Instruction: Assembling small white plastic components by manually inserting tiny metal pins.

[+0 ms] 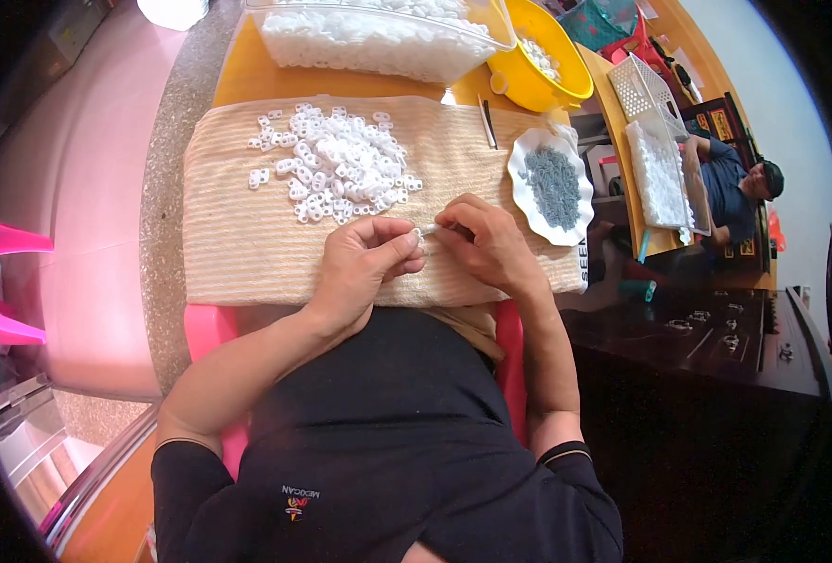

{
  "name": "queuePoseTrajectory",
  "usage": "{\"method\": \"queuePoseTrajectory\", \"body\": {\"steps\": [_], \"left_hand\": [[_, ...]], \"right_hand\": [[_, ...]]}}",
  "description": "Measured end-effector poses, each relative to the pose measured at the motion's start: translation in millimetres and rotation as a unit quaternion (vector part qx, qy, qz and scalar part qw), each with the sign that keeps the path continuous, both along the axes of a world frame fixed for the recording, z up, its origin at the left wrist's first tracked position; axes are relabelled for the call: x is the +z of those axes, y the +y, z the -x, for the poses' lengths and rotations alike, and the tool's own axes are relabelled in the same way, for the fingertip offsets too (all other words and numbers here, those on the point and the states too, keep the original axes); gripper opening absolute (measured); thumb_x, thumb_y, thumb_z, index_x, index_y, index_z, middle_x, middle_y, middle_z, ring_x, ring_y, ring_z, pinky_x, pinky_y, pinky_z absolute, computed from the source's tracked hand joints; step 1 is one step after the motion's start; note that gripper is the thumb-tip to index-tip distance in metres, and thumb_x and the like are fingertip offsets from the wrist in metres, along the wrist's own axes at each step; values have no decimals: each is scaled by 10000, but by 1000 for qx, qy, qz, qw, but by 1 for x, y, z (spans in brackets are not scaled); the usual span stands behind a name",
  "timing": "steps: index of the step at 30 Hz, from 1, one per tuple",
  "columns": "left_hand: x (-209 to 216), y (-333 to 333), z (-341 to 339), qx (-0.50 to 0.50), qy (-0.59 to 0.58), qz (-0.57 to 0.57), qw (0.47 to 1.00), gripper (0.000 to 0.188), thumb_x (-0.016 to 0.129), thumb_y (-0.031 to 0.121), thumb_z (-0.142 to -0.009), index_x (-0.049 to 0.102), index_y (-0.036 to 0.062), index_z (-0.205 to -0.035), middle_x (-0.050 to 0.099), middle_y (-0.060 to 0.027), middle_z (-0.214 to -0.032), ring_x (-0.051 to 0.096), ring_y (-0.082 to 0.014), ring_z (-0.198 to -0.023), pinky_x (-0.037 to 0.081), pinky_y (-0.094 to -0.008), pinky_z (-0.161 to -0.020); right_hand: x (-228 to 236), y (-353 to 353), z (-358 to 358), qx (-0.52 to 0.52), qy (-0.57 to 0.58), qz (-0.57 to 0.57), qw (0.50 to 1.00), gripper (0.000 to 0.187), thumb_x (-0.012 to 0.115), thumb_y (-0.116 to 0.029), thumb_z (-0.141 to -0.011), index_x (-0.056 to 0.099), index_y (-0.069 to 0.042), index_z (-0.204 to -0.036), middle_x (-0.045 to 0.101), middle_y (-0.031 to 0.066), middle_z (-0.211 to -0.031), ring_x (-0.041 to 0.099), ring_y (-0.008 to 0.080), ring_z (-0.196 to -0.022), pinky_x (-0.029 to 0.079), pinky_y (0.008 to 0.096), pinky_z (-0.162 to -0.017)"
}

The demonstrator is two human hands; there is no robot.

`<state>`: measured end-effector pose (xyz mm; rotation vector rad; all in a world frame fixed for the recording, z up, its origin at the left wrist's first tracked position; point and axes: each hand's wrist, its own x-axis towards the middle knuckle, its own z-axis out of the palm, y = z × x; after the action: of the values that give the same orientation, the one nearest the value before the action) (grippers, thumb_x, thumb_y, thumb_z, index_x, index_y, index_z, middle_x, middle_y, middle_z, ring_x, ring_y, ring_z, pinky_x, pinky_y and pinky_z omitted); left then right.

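Head view. I observed the left hand (pixel 371 255) nearly closed, thumb and forefinger pinching a small white plastic piece (pixel 419 235). The right hand (pixel 487 246), fingers curled, gripped a slim white item (pixel 431 228) beside it, too small to identify. From the hands: loose pile of white two-holed plastic pieces (pixel 345 164), 10–11 o'clock, on a beige striped towel (pixel 256 258); white scalloped plate (pixel 517 188) of small grey parts (pixel 554 188), 2 o'clock; round yellow plastic bowl (pixel 568 86), 1 o'clock.

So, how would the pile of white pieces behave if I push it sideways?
The white pieces would probably scatter, since they lie loosely heaped. Each is likely light, being small with open holes. The striped cloth underneath looks textured, so it may slow their sliding.
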<state>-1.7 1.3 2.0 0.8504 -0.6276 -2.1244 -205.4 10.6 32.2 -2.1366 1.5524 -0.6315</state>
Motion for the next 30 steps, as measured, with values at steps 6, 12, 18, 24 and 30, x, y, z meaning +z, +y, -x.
{"method": "queuePoseTrajectory", "body": {"steps": [6, 12, 18, 24, 30], "left_hand": [[-2, 0, 0, 5, 0, 0, 1000, 130, 648, 49, -873, 607, -5, -984, 635, -69, -866, 642, -138, -769, 572, -268, -724], [-2, 0, 0, 4, 3, 0, 1000, 128, 649, 48, -872, 608, -1, -982, 639, -71, -858, 641, -139, -759, 570, -269, -717], [0, 0, 0, 8, 7, 3, 1000, 126, 648, 45, -872, 610, 0, -983, 640, -70, -853, 640, -136, -752, 571, -265, -710], [-1, 0, -1, 12, 12, 6, 1000, 119, 646, 41, -873, 611, -1, -979, 640, -70, -847, 638, -135, -749, 571, -263, -706], [-1, -1, 0, 12, 12, 6, 1000, 123, 647, 42, -872, 609, 0, -981, 640, -71, -847, 637, -137, -747, 570, -267, -701]], "right_hand": [[-4, 1, -5, -11, 15, 15, 1000, 94, 665, -47, -785, 621, -4, -856, 630, 128, -849, 632, 277, -734, 490, 341, -653], [-6, 4, -8, -19, 28, 7, 999, 90, 660, -33, -769, 613, -12, -843, 631, 119, -818, 633, 260, -694, 493, 336, -612], [-1, 5, -15, -11, 34, 25, 999, 202, 655, -45, -782, 650, -61, -983, 633, 106, -854, 643, 277, -746, 501, 345, -630], [1, 3, -12, 23, 77, 8, 997, 209, 630, -65, -814, 642, -68, -1022, 626, 113, -915, 632, 312, -820, 505, 381, -701], [-4, 0, -4, 50, 61, -2, 997, 187, 606, -108, -810, 614, -98, -997, 609, 114, -938, 628, 333, -835, 515, 408, -721]]}}
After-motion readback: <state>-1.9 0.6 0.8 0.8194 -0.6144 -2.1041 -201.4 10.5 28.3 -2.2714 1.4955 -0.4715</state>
